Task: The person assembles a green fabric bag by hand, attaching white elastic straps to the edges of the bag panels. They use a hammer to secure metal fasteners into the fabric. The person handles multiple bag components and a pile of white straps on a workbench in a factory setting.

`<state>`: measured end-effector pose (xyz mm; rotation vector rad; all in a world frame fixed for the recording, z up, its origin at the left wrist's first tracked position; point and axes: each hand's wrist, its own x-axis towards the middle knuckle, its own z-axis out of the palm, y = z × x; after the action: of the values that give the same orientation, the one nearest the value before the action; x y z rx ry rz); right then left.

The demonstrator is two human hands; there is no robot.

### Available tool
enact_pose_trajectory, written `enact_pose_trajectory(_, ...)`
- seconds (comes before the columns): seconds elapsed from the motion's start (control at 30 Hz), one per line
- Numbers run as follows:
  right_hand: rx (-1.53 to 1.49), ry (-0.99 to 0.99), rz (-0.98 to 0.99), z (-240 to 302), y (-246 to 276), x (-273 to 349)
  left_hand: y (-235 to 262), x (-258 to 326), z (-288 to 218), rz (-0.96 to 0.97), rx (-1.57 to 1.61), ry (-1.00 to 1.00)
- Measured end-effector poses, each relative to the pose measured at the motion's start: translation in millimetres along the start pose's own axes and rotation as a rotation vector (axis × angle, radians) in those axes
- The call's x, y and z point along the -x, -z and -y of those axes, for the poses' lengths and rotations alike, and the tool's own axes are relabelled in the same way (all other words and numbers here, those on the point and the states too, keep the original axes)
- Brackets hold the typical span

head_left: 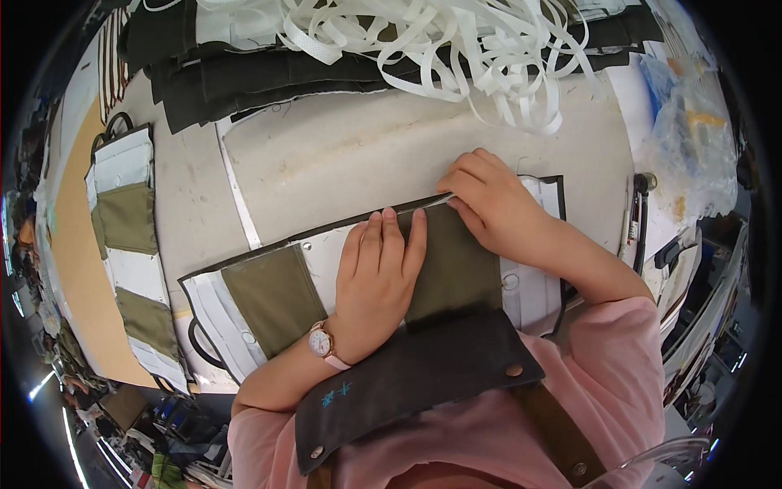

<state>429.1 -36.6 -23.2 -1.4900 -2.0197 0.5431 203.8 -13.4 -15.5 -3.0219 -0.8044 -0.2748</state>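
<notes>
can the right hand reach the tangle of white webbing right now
Probably yes: the white webbing lies uncovered on top of dark fabric, with only tabletop between. The right hand is at the edge of an olive and white panel, so it may need to leave that first.

Matt olive cloth panel (456,261), smooth matt table (326,159), satiny woven white tapes (509,65), glossy crinkled clear plastic bag (702,143), shiny metal snap (317,451) on matt apron (399,375)
</notes>
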Motion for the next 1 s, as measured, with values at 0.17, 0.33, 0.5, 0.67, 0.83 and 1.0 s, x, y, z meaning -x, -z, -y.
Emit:
enact_pose_trajectory(0.17,-0.073,-0.041,0.108,-5,12,-7,3,-6,-3,-0.001,-0.051,0.007)
enact_pose_trajectory(0.33,0.138,0.204,0.071,-10,12,2,2,-8,-6,-0.005,-0.061,0.02)
enact_pose_trajectory(0.5,0.387,0.375,0.137,-3,13,12,1,-8,-8,0.001,-0.048,0.049)
enact_pose_trajectory(0.67,0.382,0.388,0.072,-7,11,15,5,-10,-6,0.019,-0.021,0.05)
enact_pose_trajectory(0.83,0.464,0.394,0.069,-5,10,16,2,-6,-2,0.029,-0.028,0.061)
enact_pose_trajectory(1.0,0.359,0.283,0.037,-2,10,13,-2,-12,-10,-0.006,0.082,0.072)
